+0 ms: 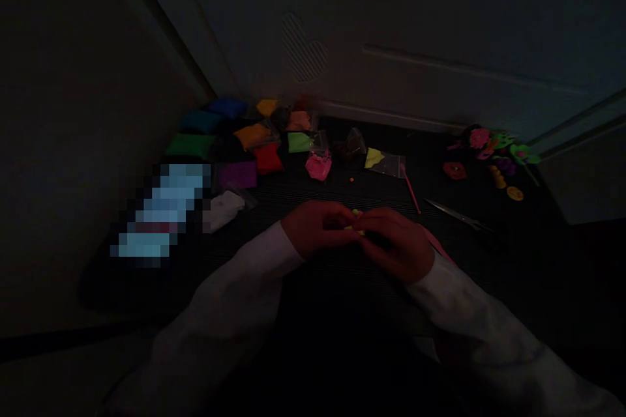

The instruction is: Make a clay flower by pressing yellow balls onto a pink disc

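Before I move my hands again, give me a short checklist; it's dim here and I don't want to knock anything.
1. Piece between the hands: ok; the yellow-green piece shows where the left hand and right hand meet.
2. Each hand's own grip: cannot tell; fingers hide it.
3. Scissors apart from the right hand: ok.
4. Right wrist free of things: not ok; a pink strip lies close by, partly hidden.
5. Orange ball apart from both hands: ok.
6. Light: not ok; the whole view is very dark.
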Tool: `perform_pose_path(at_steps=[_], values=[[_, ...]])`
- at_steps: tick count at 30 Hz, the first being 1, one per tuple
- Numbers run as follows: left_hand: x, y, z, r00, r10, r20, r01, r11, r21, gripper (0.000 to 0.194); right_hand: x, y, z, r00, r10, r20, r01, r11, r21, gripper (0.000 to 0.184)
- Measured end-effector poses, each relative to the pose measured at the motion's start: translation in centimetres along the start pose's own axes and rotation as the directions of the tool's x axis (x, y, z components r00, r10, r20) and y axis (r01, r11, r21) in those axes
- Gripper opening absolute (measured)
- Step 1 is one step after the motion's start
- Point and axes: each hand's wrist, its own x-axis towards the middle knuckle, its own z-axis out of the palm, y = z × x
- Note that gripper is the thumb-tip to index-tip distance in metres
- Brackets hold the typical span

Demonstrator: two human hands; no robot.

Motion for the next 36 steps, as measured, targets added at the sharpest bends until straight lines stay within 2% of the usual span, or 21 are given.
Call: perform_pose_path(at_steps=[3, 6, 8, 10, 12, 14, 16, 17, 18, 20, 21, 22, 25, 26, 29, 31, 33, 36], values=[[0.4, -0.1, 0.0, 0.995, -0.093, 0.046, 0.099, 0.984, -0.149, 0.019, -0.2, 0.0, 0.2, 1.0, -0.028, -0.013, 0.028, 0.999, -0.038, 0.02], [0.6, -0.2, 0.0, 0.982, -0.14, 0.123, 0.165, 0.96, -0.225, 0.017, -0.2, -0.1, 0.3, 1.0, -0.021, -0.018, 0.021, 1.0, -0.019, 0.019], [0.6, -0.2, 0.0, 0.978, -0.146, 0.151, 0.178, 0.958, -0.224, 0.017, -0.1, -0.4, 0.3, 1.0, 0.03, 0.004, -0.03, 0.999, 0.039, 0.016], [0.5, 0.0, 0.0, 0.975, -0.144, 0.168, 0.178, 0.962, -0.209, 0.017, 0.0, -0.9, 0.0, 0.986, 0.156, 0.058, -0.164, 0.973, 0.162, 0.01], [0.3, 0.2, 0.0, 0.974, -0.133, 0.182, 0.17, 0.964, -0.206, 0.016, -0.2, -1.6, -0.6, 0.932, 0.313, 0.182, -0.359, 0.863, 0.355, 0.007], [0.0, 0.2, -0.3, 0.983, -0.132, 0.13, 0.156, 0.968, -0.197, 0.016, -0.9, -2.7, -1.4, 0.854, 0.379, 0.357, -0.519, 0.675, 0.524, 0.007], [-0.4, -0.2, -0.6, 0.989, -0.141, -0.039, 0.135, 0.983, -0.126, 0.019, -2.2, -3.8, -2.3, 0.81, 0.314, 0.496, -0.584, 0.517, 0.627, 0.008], [-0.8, -0.5, -0.7, 0.981, -0.138, -0.136, 0.13, 0.989, -0.071, 0.021, -2.9, -4.2, -2.8, 0.812, 0.25, 0.527, -0.579, 0.454, 0.677, 0.009], [-1.1, -0.9, -0.9, 0.967, -0.125, -0.22, 0.124, 0.992, -0.018, 0.023, -3.7, -4.6, -3.1, 0.823, 0.208, 0.529, -0.565, 0.397, 0.723, 0.01], [-2.0, -1.5, -0.9, 0.943, -0.082, -0.321, 0.11, 0.991, 0.071, 0.03, -4.9, -5.0, -3.5, 0.851, 0.249, 0.461, -0.52, 0.292, 0.802, 0.012], [-2.4, -1.8, -0.8, 0.935, -0.055, -0.35, 0.103, 0.988, 0.119, 0.033, -5.3, -5.0, -3.6, 0.84, 0.326, 0.433, -0.52, 0.259, 0.814, 0.013], [-2.8, -2.0, -0.7, 0.924, -0.023, -0.381, 0.101, 0.978, 0.185, 0.035, -5.6, -4.8, -3.5, 0.805, 0.423, 0.415, -0.54, 0.235, 0.808, 0.014], [-3.4, -2.5, -0.2, 0.88, 0.12, -0.46, 0.131, 0.869, 0.478, 0.03, -5.7, -4.1, -2.8, 0.654, 0.651, 0.386, -0.648, 0.218, 0.73, 0.019], [-3.4, -2.7, 0.0, 0.871, 0.189, -0.454, 0.123, 0.81, 0.574, 0.027, -5.7, -3.8, -2.5, 0.626, 0.681, 0.38, -0.671, 0.223, 0.707, 0.021], [-2.8, -3.6, 0.3, 0.853, 0.381, -0.357, 0.04, 0.633, 0.773, 0.02, -5.8, -2.9, -1.7, 0.629, 0.698, 0.343, -0.67, 0.263, 0.694, 0.022], [-2.3, -4.2, 0.3, 0.844, 0.438, -0.31, 0.016, 0.557, 0.831, 0.019, -6.0, -2.3, -1.2, 0.619, 0.725, 0.302, -0.662, 0.275, 0.697, 0.021], [-1.9, -4.7, 0.2, 0.838, 0.452, -0.306, 0.026, 0.526, 0.85, 0.02, -6.1, -1.7, -0.9, 0.61, 0.753, 0.247, -0.651, 0.298, 0.698, 0.022], [-1.8, -5.1, 0.1, 0.82, 0.474, -0.322, 0.035, 0.519, 0.854, 0.021, -6.1, -1.2, -0.5, 0.643, 0.75, 0.156, -0.606, 0.373, 0.702, 0.021]])
